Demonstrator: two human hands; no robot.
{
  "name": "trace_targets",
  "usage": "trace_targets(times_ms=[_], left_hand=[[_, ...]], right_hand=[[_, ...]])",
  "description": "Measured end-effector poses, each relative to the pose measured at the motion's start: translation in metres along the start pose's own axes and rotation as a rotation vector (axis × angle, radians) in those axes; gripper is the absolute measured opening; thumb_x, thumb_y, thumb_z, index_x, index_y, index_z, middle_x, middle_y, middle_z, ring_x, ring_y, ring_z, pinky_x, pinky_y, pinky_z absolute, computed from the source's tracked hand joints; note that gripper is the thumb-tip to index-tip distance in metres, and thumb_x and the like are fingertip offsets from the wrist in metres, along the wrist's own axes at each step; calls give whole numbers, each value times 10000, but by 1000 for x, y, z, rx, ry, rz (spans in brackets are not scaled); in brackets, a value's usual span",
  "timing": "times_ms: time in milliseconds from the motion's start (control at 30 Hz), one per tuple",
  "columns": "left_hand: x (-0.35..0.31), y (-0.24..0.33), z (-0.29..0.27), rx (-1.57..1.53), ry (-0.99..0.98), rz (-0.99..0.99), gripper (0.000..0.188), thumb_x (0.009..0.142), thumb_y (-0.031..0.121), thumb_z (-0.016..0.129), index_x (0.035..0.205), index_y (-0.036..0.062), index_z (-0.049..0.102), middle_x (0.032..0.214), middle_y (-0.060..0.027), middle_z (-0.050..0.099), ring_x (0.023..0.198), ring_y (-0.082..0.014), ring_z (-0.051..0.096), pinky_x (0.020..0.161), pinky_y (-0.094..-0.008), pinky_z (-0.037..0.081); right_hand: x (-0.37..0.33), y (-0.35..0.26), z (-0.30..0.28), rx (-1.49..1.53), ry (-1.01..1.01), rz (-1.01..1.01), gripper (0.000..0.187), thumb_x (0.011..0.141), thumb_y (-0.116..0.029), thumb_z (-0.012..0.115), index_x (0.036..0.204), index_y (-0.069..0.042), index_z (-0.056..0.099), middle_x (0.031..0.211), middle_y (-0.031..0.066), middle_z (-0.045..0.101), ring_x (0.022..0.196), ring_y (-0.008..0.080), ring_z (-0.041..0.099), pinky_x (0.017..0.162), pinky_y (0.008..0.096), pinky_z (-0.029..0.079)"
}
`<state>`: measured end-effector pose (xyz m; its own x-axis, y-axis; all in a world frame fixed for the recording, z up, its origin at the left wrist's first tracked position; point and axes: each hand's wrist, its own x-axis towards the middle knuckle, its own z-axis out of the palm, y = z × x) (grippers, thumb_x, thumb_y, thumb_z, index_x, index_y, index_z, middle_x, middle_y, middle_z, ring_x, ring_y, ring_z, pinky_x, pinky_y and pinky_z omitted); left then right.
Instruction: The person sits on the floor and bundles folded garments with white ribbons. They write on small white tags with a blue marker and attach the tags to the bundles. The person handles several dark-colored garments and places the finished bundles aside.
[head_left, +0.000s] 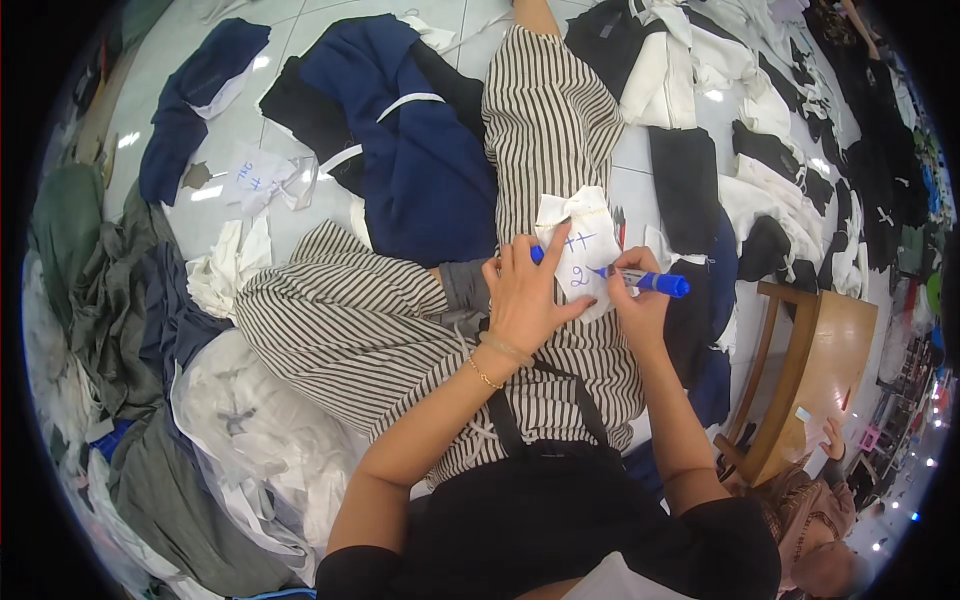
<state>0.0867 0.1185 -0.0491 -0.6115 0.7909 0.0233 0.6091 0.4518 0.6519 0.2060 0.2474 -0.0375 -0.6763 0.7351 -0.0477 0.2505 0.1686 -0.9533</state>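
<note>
A white cloth scrap (574, 256) with blue handwritten marks rests on my striped trousers (545, 110). My left hand (522, 298) holds it there, index finger and thumb pressing on it. A blue marker cap (537, 254) shows by the left hand's fingers. My right hand (638, 305) grips a blue-and-white marker pen (655, 283), its tip at the cloth beside the marks. Dark navy fabric (425, 170) lies on the floor left of my leg.
Black pieces (684, 185) and white pieces (755, 200) of fabric lie on the right. Another marked white scrap (262, 178) is on the floor at left. A clear plastic bag (255, 400) sits near my left side. A wooden stool (815, 370) and another person (815, 520) are at right.
</note>
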Motion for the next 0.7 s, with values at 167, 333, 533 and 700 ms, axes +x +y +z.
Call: trace_targets(times_ms=[167, 333, 533, 700], left_hand=[[0, 0, 1, -2, 1, 6, 975, 622, 462, 844, 1453, 162, 433, 1047, -94, 438, 1006, -256, 441, 816, -406, 284], [0, -1, 2, 3, 9, 7, 976, 620, 467, 844, 1453, 169, 432, 1049, -97, 438, 993, -261, 443, 811, -405, 284], [0, 0, 1, 6, -3, 2, 971, 625, 476, 840, 1453, 173, 433, 1055, -100, 439, 987, -265, 443, 807, -407, 287], [0, 0, 0, 15, -1, 6, 968, 627, 491, 835, 1450, 171, 437, 1051, -100, 439, 987, -265, 443, 810, -410, 290]], right_hand=[[2, -1, 0, 110, 63, 19, 68, 828, 4, 599, 877, -1, 553, 835, 13, 551, 789, 71, 516, 726, 225, 427], [-3, 1, -1, 64, -25, 79, 67, 820, 10, 600, 865, -15, 558, 807, -1, 548, 771, 60, 507, 702, 216, 412], [4, 0, -1, 142, 77, 50, 76, 837, 8, 610, 892, -8, 559, 843, 4, 546, 777, 60, 501, 716, 221, 415], [4, 8, -5, 96, 56, 67, 80, 825, 4, 613, 878, -6, 555, 829, 5, 545, 769, 68, 501, 714, 222, 416]])
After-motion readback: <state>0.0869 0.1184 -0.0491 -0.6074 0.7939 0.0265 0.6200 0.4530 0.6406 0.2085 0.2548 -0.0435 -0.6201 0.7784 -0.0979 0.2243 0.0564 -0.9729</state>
